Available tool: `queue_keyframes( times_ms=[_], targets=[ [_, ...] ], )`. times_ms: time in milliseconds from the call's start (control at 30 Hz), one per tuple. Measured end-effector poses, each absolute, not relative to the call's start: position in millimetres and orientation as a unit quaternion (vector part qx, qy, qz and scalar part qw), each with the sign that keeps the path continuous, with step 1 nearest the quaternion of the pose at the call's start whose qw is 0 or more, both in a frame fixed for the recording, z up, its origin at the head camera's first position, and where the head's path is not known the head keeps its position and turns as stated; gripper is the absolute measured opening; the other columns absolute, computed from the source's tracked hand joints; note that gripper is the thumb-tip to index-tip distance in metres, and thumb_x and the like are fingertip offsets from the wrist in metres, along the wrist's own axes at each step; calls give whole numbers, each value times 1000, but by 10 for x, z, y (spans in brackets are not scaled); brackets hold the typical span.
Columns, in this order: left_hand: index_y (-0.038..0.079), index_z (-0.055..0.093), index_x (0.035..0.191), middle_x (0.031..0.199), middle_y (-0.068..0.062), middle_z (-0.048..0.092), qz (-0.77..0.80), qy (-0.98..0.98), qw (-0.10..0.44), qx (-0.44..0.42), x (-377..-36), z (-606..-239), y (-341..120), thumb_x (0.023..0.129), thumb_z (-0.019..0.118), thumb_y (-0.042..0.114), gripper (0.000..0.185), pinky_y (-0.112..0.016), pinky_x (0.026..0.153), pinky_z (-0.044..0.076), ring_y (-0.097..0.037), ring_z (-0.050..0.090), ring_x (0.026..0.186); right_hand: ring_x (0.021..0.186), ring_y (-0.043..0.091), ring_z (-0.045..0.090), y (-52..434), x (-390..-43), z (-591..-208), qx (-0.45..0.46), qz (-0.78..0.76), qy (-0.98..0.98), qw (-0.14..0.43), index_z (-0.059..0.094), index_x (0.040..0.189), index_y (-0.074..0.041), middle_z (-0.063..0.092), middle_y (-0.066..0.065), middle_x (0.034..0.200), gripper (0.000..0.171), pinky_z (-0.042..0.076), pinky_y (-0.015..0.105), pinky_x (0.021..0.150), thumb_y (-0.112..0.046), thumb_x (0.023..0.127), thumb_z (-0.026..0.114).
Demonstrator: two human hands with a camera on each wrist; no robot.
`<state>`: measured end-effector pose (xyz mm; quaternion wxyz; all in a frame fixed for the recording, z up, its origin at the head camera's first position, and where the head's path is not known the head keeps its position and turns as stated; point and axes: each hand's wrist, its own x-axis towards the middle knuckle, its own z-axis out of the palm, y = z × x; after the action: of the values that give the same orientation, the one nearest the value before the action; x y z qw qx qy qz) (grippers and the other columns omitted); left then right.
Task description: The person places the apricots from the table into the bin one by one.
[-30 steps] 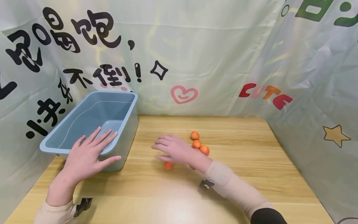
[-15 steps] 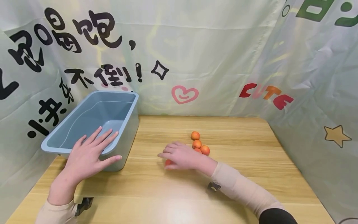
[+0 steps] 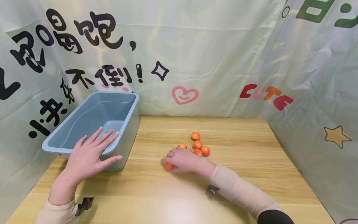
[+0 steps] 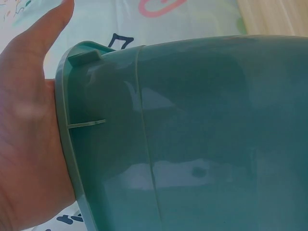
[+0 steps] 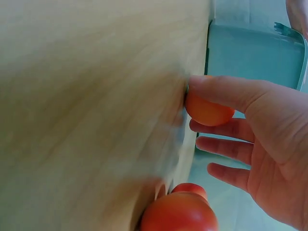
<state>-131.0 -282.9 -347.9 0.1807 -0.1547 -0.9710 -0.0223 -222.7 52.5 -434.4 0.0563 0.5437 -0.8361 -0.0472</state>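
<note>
My left hand [image 3: 86,154] rests with straight fingers over the near rim of a blue plastic basin [image 3: 130,133]. In the left wrist view, the palm lies against the outside of that rim. My right hand [image 3: 185,160] is low over the table, with thumb and index finger at either side of a small round orange-red fruit [image 5: 210,110], pinching it. The other fingers stay extended. Just behind this hand sit several more such fruits, among them one at the back [image 3: 195,136] and one to the right [image 3: 205,151]; the hand partly hides some of them.
The basin stands at the left of a wooden table [image 3: 237,180], beside the cloth backdrop. Pale printed cloth [image 3: 218,62] walls in the back and both sides. A small dark device [image 3: 213,189] is strapped at the right wrist.
My right hand has come down and slightly right onto the nearest fruit, closing thumb and finger on it. A fruit behind the hand is now uncovered. The left hand has stayed put.
</note>
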Motion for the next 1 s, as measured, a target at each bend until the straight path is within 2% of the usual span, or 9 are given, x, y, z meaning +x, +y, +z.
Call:
queue_keyframes(
  times_ms=[167,300,500,700,1000],
  targets=[
    [32,38,150,150,-3,49,-23,-970,183,-157,-1310,-3487,-2829,79,62,69,84,-65,104,30,-31,34,145,98,11,62,514,-2220,-4389,561,-39,-823,79,63,112,-28,67,-12,95,24,48,29,95,-25,88,66],
    [32,39,150,150,-3,49,-23,-970,185,-158,-1313,-3485,-2833,79,62,69,84,-65,103,30,-31,34,145,99,11,63,487,-2216,-4399,558,-29,-825,80,63,108,-27,67,-12,94,18,49,30,95,-24,90,64],
    [33,37,151,150,-3,48,-22,-970,184,-156,-1322,-3484,-2836,79,62,69,85,-64,104,30,-30,33,146,106,11,63,419,-2215,-4347,549,-16,-833,67,64,111,-26,68,-12,100,21,48,31,99,-25,90,65],
    [33,36,151,151,-3,47,-23,-971,179,-154,-1323,-3479,-2830,79,62,69,85,-64,105,29,-30,32,146,112,13,63,323,-2254,-4309,545,-11,-836,66,63,122,-24,69,-9,111,32,47,33,104,-30,91,65],
    [33,36,151,151,-3,47,-21,-972,176,-154,-1314,-3482,-2831,79,63,68,85,-64,104,29,-30,33,146,113,14,62,218,-2325,-4185,534,20,-842,76,62,128,-21,68,-4,119,37,49,32,102,-29,91,63]
  ],
)
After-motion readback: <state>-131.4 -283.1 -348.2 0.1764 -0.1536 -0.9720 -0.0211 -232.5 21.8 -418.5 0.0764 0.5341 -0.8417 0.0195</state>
